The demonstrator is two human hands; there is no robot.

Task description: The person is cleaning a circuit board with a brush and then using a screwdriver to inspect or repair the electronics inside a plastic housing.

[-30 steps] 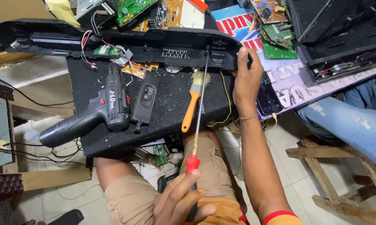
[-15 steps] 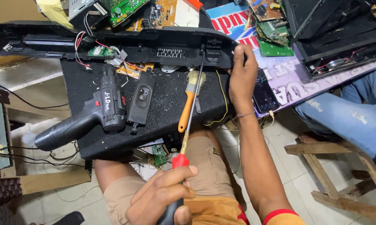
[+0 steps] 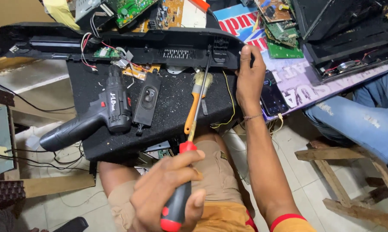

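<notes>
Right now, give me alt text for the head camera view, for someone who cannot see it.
A person's left hand grips a long red-handled screwdriver with its tip at a long black plastic casing, which the right hand steadies. A cordless drill, a small brush and a phone lie nearby.

Long red-and-black-handled screwdriver [image 3: 189,172], gripped at the handle, thin shaft slanting up and away, tip set into long black plastic casing [image 3: 116,43], gripped at its right end.

Pale tiled floor [image 3: 288,141]; wooden stool [image 3: 353,172] at right; black worktable [image 3: 116,141]; even, soft light.
</notes>
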